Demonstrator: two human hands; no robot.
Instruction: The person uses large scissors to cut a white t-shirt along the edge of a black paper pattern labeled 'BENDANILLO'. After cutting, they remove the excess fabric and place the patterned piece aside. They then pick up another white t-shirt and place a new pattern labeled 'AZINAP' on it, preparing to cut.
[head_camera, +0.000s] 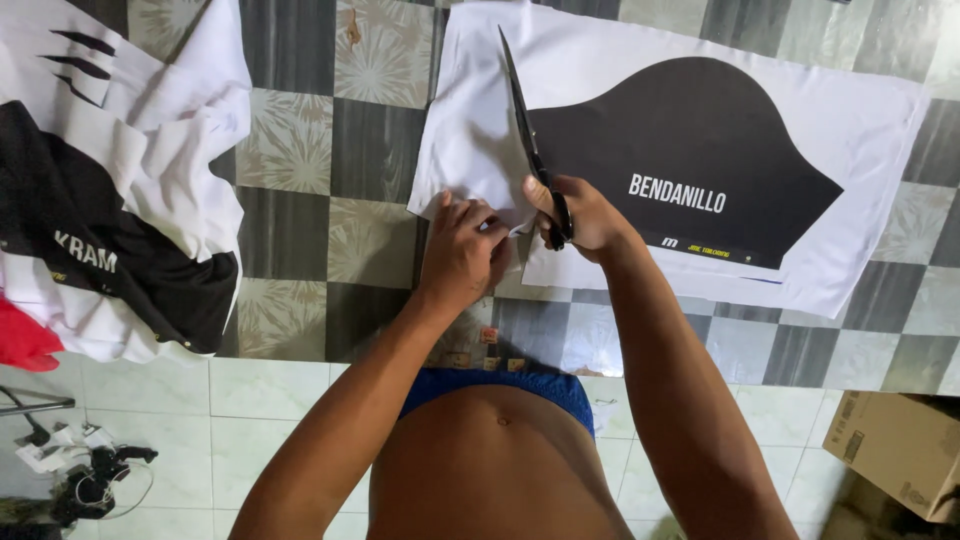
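Scissors (527, 130) in right hand (585, 213): dark metal blades, dull sheen, smooth; handle loops look like black plastic, mostly hidden by fingers so not sure. Under the blades, white fabric sheet (470, 120): thin matt cloth, smooth, soft creases near the left hand (462, 250) pinching its edge. Right of the grip, black printed panel (690, 130) on the same cloth: flat matt ink. Far left of the grip, pile of black-and-white garments (120, 180): crumpled synthetic-looking cloth. Floor tiles (370, 150): glossy ceramic. Cardboard box (900, 450), lower right: matt brown.
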